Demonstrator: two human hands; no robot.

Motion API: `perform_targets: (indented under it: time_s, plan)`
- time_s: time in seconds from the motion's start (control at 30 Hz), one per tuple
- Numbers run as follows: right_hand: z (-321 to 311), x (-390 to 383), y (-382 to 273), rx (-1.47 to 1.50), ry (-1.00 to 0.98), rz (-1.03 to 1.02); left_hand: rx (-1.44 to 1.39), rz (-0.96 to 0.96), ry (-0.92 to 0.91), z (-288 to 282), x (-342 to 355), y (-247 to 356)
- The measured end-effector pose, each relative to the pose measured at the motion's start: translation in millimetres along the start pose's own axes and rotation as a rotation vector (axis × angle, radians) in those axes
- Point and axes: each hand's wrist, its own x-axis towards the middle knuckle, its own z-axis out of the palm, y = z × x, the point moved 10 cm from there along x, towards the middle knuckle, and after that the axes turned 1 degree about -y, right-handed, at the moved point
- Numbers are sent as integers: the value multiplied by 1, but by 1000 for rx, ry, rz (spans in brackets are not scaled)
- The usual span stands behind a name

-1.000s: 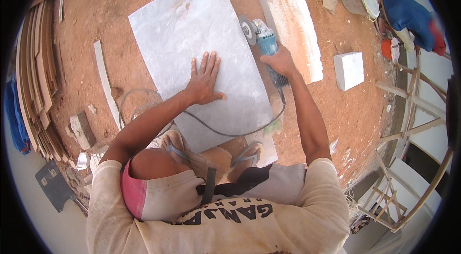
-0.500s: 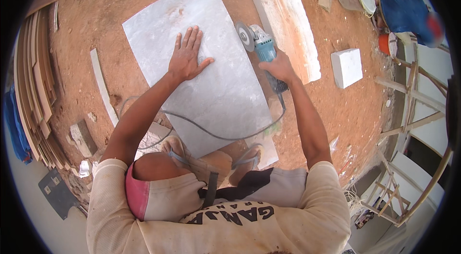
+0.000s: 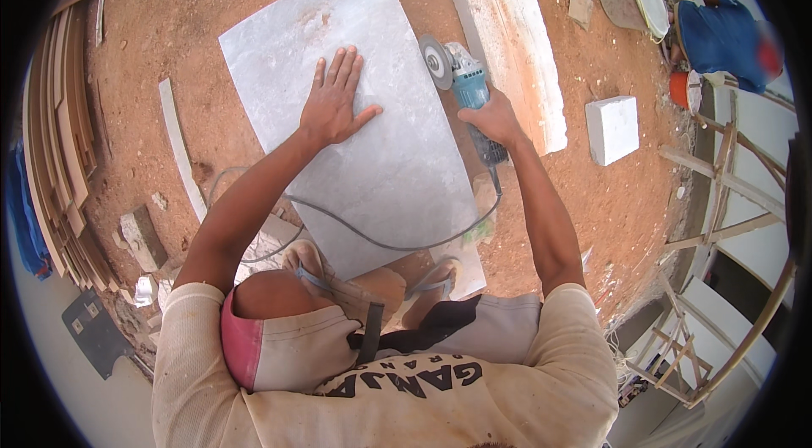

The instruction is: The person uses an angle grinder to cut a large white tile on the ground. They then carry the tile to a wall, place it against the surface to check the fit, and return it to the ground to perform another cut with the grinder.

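Observation:
A large grey stone-look tile point(image 3: 389, 169) lies at a slant in front of me. My left hand point(image 3: 332, 105) rests flat on its upper half, fingers and thumb stretched out. Wrapped around the body of a teal angle grinder point(image 3: 470, 86) is my right hand point(image 3: 493, 118). The grinder's cutting disc point(image 3: 436, 62) stands beside the tile's right edge; whether it touches the tile I cannot tell. From the grinder's back end a dark power cord point(image 3: 381, 238) loops across the lower part of the tile toward my left.
White blocks point(image 3: 495, 25) lie beyond and right of the tile, another point(image 3: 612, 130) farther right. Stacked boards point(image 3: 63, 126) and a narrow strip point(image 3: 178, 139) are at left. A bucket point(image 3: 633, 1), a person in blue point(image 3: 723, 40) and wooden framing point(image 3: 727, 177) stand at right.
The view has shifted slightly, and the scene's far part sits a little differently in it. Both hands keep their places on the tile and grinder; the person in blue has moved slightly.

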Motion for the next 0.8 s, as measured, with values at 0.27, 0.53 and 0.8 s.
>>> perform_targets:
  time_s: [0.27, 0.53, 0.8]
  plan:
    - [1, 4, -1, -52, -7, -10, 44, 4, -30, -1, 1, 3]
    - [-2, 11, -2, -70, 13, -21, 15, 5, -27, 1, 2, 2]
    - [-3, 15, -5, -27, 18, -39, 33, 4, -32, 3, 2, 2]
